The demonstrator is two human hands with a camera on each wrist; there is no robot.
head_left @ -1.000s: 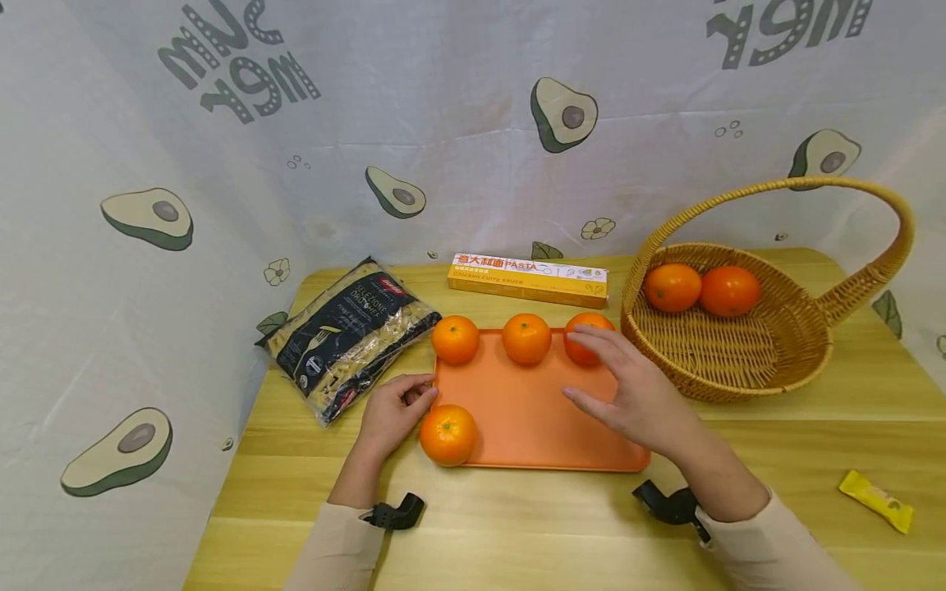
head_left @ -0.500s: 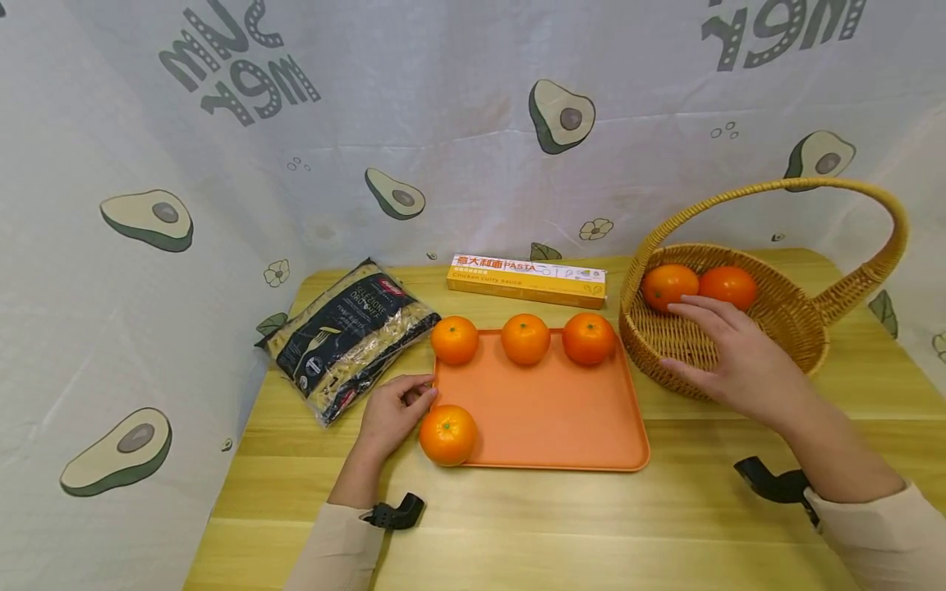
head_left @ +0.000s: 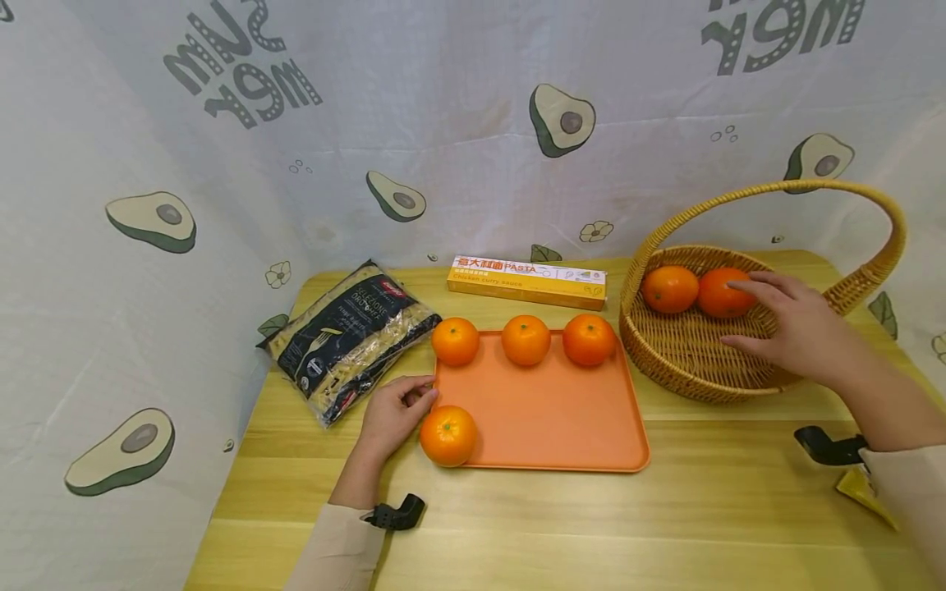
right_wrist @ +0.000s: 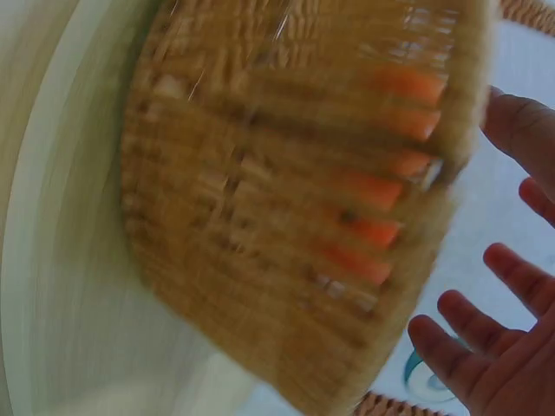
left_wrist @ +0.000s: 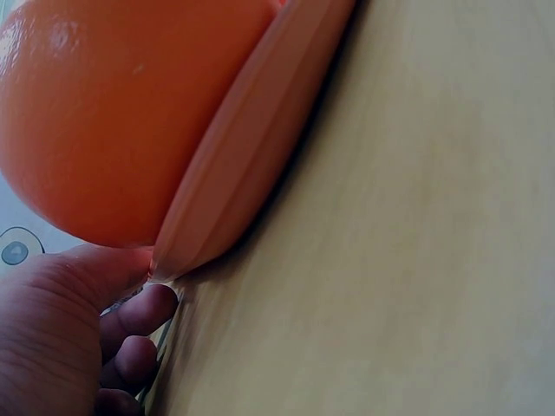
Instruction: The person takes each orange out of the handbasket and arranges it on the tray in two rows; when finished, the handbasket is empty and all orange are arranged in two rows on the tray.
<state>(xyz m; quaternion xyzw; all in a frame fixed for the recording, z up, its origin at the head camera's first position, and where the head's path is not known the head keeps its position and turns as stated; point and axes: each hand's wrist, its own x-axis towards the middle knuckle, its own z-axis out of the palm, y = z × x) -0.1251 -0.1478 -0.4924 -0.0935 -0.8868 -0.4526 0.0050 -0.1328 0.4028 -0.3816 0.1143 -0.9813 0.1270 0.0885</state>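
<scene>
My left hand (head_left: 393,417) pinches the left rim of an orange tray (head_left: 557,414), thumb against the rim and fingers curled beside it in the left wrist view. Close to that hand, an orange (head_left: 448,436) sits at the tray's front left corner. Along the back edge lie a left orange (head_left: 455,341), a middle orange (head_left: 526,340) and a right orange (head_left: 589,339). My right hand (head_left: 801,332), fingers spread and holding nothing, hovers over the wicker basket (head_left: 709,386). Inside it are two oranges (head_left: 670,289), the right-hand orange (head_left: 723,293) nearest my fingertips.
The basket's tall handle (head_left: 776,187) arches over it, behind my right hand. A bag of pasta (head_left: 347,336) lies left of the tray, and a pasta box (head_left: 528,281) lies behind it. A yellow wrapped snack (head_left: 861,497) is partly hidden by the right sleeve.
My right hand has moved right from above the tray's right orange to over the basket, uncovering that orange. The left hand has stayed at the tray's rim.
</scene>
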